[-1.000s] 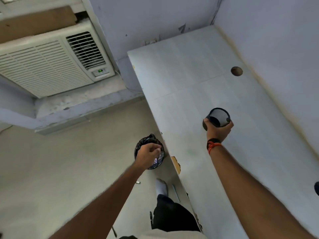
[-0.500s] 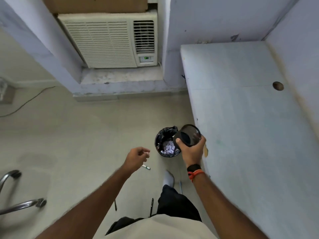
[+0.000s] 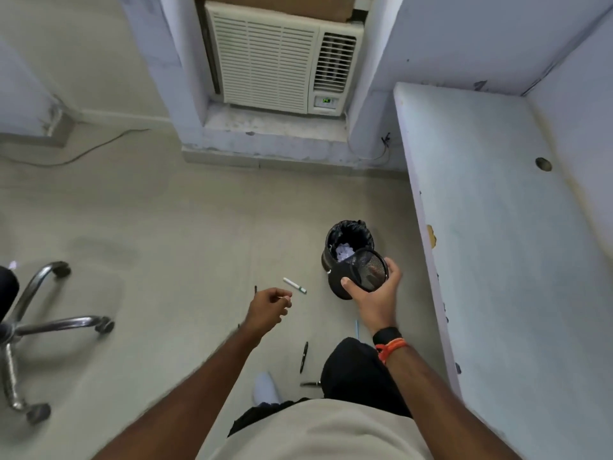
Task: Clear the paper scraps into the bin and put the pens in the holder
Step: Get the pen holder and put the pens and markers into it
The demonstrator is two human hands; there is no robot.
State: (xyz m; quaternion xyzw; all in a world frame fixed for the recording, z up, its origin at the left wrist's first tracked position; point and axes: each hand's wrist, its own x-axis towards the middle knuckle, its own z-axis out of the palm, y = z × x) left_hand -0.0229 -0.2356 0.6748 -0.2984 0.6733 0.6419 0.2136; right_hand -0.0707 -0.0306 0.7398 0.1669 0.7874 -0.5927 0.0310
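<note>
My right hand [image 3: 374, 300] grips a black mesh pen holder [image 3: 363, 275], tilted, held over the floor just in front of the bin. The black-lined bin [image 3: 348, 240] stands on the floor beside the desk, with white paper scraps [image 3: 345, 253] inside. My left hand [image 3: 268, 308] hovers above the floor with fingers loosely curled and nothing in it. A white pen [image 3: 294, 285] lies on the floor just beyond its fingertips. A black pen [image 3: 304, 357] lies near my leg, another dark pen [image 3: 310, 384] by my knee, a thin dark one [image 3: 255, 289] left of my hand, and a light blue pen [image 3: 357, 328] under my right wrist.
A pale desk [image 3: 504, 247] with a cable hole [image 3: 543, 164] runs along the right wall. An air conditioner [image 3: 282, 58] sits in the far wall above a ledge. An office chair's chrome base [image 3: 49, 327] stands at the left. A cable [image 3: 83, 154] trails across the floor.
My view has swung down from the desk to the floor. My right hand carried the holder off the desk to beside the bin. My left hand left the bin and lowered toward the white pen.
</note>
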